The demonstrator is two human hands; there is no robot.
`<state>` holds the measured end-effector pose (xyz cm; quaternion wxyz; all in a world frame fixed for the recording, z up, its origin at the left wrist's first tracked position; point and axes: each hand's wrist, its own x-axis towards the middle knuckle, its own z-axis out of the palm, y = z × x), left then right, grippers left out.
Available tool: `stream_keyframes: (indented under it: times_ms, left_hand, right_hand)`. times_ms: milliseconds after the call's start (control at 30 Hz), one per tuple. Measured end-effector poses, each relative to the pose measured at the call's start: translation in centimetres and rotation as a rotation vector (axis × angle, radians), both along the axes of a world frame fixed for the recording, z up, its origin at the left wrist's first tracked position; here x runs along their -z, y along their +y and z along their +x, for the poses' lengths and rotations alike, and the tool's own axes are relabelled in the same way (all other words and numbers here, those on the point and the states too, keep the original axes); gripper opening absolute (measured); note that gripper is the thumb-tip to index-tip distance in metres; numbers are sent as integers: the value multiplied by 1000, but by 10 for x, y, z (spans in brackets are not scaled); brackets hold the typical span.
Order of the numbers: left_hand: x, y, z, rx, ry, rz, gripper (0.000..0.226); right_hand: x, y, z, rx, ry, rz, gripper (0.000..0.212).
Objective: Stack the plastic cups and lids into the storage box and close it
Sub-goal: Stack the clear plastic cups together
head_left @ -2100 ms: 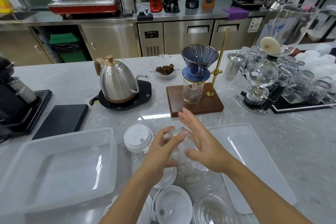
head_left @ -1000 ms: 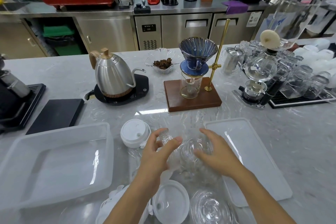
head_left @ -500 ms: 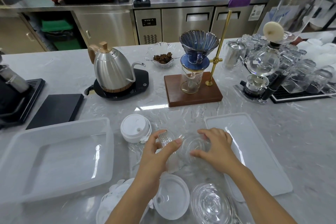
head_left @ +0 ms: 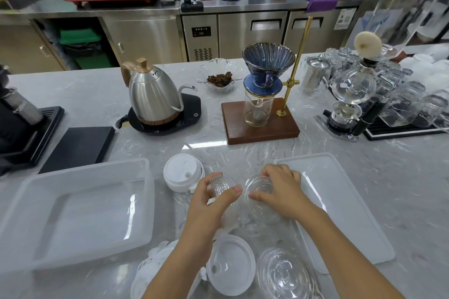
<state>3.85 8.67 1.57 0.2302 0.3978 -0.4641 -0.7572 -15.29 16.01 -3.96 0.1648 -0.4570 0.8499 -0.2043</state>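
Both hands dropped onto the clear cups right of the box: left hand grips one cup, right hand curls round another, I think. Box's empty, nothing stacked yet.

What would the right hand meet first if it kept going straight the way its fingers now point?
The right hand points left across a clear cup; beyond it, most likely the left hand and its own clear cup, though depth is unclear.
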Motion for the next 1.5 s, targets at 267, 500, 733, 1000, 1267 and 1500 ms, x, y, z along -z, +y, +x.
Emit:
stream_keyframes:
  times_ms: [267, 500, 733, 1000, 1267, 1500]
  left_hand:
    - [2, 1, -1, 9, -14, -22, 62]
    - [-1, 10, -10, 32, -50, -67, 67]
    - [-9, 22, -17, 54, 8, -101, 69]
    - [-15, 24, -18, 10, 66, -115, 67]
    - [-18, 26, -18, -30, 88, -105, 75]
    - [-22, 30, -19, -11, 110, -66, 71]
  right_hand:
    - [-4, 3, 10, 82, -295, -150, 51]
    - [-30, 13, 24, 251, -608, -517, 25]
    - [-55, 23, 59, 297, -701, -805, 22]
    - [-61, 28, 85, 229, -788, -846, 29]
    - [-65, 28, 96, 235, -919, -932, 33]
    - [-64, 30, 97, 183, -856, -933, 31]
